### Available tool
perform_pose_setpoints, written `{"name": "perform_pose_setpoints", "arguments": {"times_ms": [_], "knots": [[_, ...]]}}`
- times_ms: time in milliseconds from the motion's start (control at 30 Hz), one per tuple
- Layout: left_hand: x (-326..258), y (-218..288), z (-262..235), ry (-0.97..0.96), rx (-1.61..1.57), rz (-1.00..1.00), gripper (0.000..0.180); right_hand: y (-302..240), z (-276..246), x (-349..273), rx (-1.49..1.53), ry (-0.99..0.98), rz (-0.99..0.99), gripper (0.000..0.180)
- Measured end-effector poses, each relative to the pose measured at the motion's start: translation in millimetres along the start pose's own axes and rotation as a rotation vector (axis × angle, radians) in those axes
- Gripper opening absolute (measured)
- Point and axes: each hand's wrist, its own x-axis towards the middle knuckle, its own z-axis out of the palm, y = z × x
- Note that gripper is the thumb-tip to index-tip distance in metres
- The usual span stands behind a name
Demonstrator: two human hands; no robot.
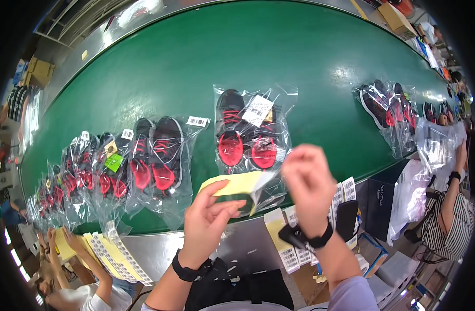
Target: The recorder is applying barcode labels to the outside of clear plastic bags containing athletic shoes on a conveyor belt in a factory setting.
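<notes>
Pinches a long, pale-yellow paper strip between thumb and fingers of the left hand, directly in front of a pair of black sports shoes with red laces and red insoles, packed in a clear plastic bag on the smooth green tabletop. Has the right hand raised near the bag's lower right corner, fingers curled inward; cannot tell, through the blur, whether pinching anything small.

Looks finished with bagging for the middle pair. Looks further along on the similar bagged shoes at the left, judging by a small white barcode sticker at the bag's upper right. Shows no such sticker clearly on the middle bag, only a larger white card across the right shoe; probably still lacks one, then.

Cannot make out whether lying inside or on top of the plastic, in the card's case. Hides the bag's near edge behind strip and fingers. Covers part of the white barcode-label sheets with the right forearm. Crowds the bagged shoes at the right toward the curved rim, too small for checking stickers.
</notes>
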Motion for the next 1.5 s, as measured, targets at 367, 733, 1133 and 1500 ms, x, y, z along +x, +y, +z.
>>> {"name": "perform_pose_setpoints", "arguments": {"times_ms": [367, 733, 1133, 1500], "knots": [[45.1, -13.8, 3.7, 0.097, -0.031, 0.087, 0.013, 41.9, -35.3, 84.0, 0.623, 0.015, 0.348, 0.009], [77.8, -16.8, 43.3, -0.009, 0.039, 0.179, 0.014, 33.3, -21.0, 54.9, 0.07, -0.186, 0.027, 0.005], [83.4, -20.1, 51.3, 0.057, 0.033, 0.048, 0.008, 83.6, -38.0, 130.7, 0.259, 0.084, 0.172, 0.008], [63.9, -30.7, 40.6, 0.045, -0.013, -0.058, 0.01, 140.6, -23.8, 172.3, 0.37, -0.236, 0.724, 0.007]]}}
